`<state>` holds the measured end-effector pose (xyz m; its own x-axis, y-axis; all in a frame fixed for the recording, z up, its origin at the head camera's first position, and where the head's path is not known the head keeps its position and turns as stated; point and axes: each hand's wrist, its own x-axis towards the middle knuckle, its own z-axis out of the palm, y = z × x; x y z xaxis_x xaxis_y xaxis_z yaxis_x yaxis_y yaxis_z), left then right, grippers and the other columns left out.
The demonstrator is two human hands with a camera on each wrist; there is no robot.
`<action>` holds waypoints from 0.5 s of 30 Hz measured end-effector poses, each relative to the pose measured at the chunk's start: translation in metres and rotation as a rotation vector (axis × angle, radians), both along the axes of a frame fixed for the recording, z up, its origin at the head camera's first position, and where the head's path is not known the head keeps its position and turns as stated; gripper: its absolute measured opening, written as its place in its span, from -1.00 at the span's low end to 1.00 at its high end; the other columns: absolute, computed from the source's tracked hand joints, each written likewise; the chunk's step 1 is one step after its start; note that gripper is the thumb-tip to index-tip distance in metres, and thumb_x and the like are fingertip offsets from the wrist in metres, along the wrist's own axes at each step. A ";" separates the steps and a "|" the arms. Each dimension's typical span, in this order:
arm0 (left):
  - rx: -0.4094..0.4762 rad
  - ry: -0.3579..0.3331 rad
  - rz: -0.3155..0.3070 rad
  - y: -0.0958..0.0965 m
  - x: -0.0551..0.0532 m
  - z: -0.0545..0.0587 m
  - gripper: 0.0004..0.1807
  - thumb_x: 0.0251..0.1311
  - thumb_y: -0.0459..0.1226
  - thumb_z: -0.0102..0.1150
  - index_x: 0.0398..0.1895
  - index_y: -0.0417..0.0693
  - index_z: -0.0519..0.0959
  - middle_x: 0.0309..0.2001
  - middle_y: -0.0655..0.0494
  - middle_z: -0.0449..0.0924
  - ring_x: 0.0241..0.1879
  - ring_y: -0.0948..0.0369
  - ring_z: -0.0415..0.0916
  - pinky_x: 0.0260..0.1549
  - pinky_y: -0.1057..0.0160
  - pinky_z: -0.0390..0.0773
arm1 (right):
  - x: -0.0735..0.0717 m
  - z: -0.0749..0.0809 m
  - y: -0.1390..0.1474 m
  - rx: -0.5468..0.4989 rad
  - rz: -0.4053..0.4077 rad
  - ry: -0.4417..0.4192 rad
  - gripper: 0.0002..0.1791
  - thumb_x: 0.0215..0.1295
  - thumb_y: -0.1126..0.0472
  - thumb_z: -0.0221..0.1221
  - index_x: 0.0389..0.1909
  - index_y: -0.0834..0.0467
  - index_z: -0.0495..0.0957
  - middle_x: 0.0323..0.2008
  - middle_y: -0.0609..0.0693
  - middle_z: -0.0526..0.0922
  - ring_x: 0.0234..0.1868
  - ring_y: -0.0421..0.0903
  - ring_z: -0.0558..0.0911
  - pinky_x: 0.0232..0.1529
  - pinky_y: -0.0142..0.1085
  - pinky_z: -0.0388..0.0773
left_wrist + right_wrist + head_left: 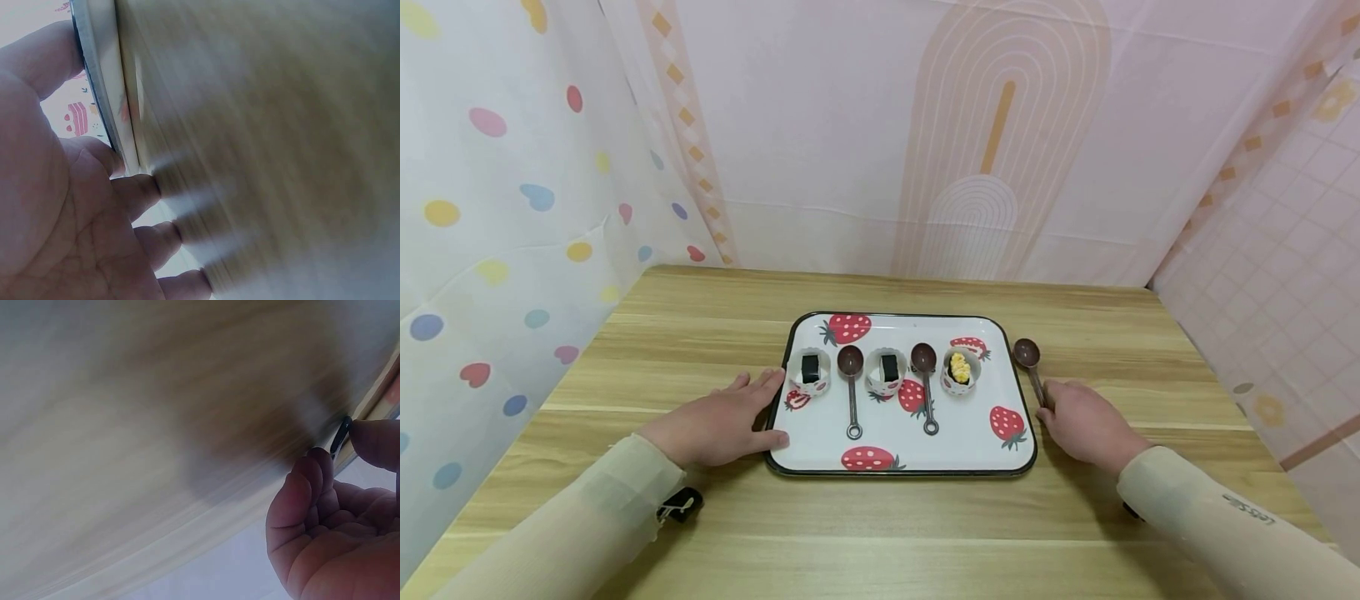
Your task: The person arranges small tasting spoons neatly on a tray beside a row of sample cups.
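My left hand [718,421] lies at the left side of a white tray [955,442] with a dark rim and strawberry print. Its fingers are extended along that edge, the thumb over the rim. In the left wrist view, fingertips [165,234] touch the wooden table. Right of the tray, my right hand [1090,421] pinches the handle of a brown round-bowled spoon [1027,353], bowl pointing away from me. The handle's dark end [340,436] shows between thumb and fingers in the right wrist view. Two similar spoons, a left one [851,362] and a right one [923,358], lie on the tray.
Three small paper cups stand in a row between the spoons: the left cup [808,387] and middle cup [886,387] hold nori-wrapped pieces, the right cup [958,387] a yellow-topped one. Patterned curtains [820,167] border the wooden table [880,533] behind and at both sides.
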<state>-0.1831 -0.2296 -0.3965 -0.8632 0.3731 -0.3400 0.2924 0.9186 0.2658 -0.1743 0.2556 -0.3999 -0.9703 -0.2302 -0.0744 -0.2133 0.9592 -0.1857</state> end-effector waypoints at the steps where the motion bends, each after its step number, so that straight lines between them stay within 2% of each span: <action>1: 0.000 0.001 -0.002 0.000 0.000 0.000 0.22 0.30 0.44 0.11 0.73 -0.11 -0.08 0.70 -0.18 -0.03 0.63 -0.41 -0.13 0.51 -0.41 0.13 | 0.000 0.000 0.000 -0.001 -0.005 -0.005 -0.82 0.47 0.24 0.21 -0.35 0.17 0.47 -0.46 0.03 0.51 -0.35 0.00 0.49 -0.27 -0.06 0.53; 10: -0.004 0.002 -0.005 -0.001 0.000 0.000 0.22 0.31 0.44 0.09 0.74 -0.11 -0.10 0.71 -0.17 -0.05 0.64 -0.40 -0.15 0.52 -0.42 0.11 | 0.000 0.000 -0.003 -0.036 -0.062 -0.050 -0.79 0.48 0.29 0.16 -0.42 0.18 0.50 -0.55 0.00 0.49 -0.50 -0.09 0.48 -0.48 -0.26 0.45; 15: -0.003 -0.001 -0.002 -0.001 0.000 0.000 0.22 0.30 0.44 0.09 0.74 -0.10 -0.10 0.71 -0.17 -0.06 0.64 -0.40 -0.15 0.52 -0.43 0.10 | -0.001 0.004 -0.003 -0.037 -0.093 -0.060 -0.81 0.49 0.28 0.16 -0.38 0.21 0.55 -0.54 0.01 0.52 -0.51 -0.09 0.48 -0.50 -0.27 0.44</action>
